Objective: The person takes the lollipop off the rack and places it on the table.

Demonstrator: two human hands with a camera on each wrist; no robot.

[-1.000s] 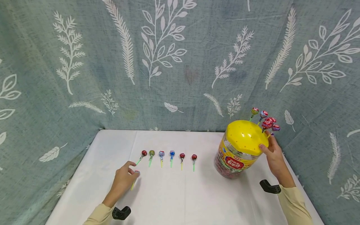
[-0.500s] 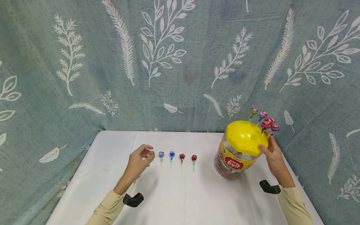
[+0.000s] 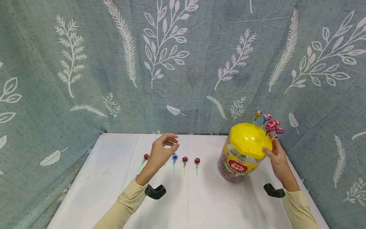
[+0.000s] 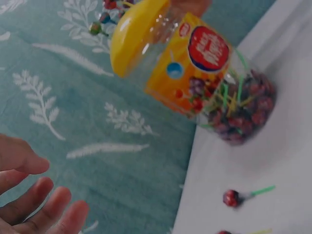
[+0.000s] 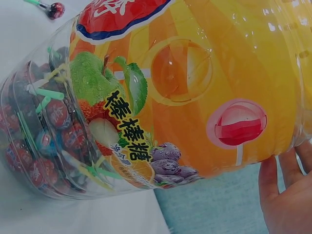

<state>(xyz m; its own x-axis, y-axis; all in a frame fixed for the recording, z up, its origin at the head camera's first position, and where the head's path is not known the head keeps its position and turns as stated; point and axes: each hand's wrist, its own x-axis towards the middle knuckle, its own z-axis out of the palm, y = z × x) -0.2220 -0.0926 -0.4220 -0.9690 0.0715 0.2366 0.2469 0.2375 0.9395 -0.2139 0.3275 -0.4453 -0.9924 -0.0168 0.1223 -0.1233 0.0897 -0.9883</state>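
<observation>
My left hand [image 3: 162, 154] hovers over a row of wrapped lollipops, its thumb and fingertips apart with nothing between them. In the left wrist view, the fingers of my left hand [image 4: 44, 204] are likewise bare. It covers part of the row; a red lollipop [image 3: 146, 156], a blue lollipop [image 3: 175, 157] and two dark red ones show beside it. My right hand [image 3: 278, 159] grips the candy jar [image 3: 238, 165] near its yellow lid [image 3: 248, 136], thumb on the lid's edge and fingers behind. Several lollipops [image 3: 270, 125] stand up from the lid's far right side.
Many lollipops [image 5: 48, 146] lie inside the clear bottom of the jar. The white-covered table [image 3: 208, 203] meets a green leaf-patterned cloth [image 3: 188, 76] at the back and sides. A lollipop below the row is mostly hidden by my left wrist.
My left hand has moved right and away along the row, from the left end past the green lollipop, its fingers spreading. My right hand and the jar have stayed put.
</observation>
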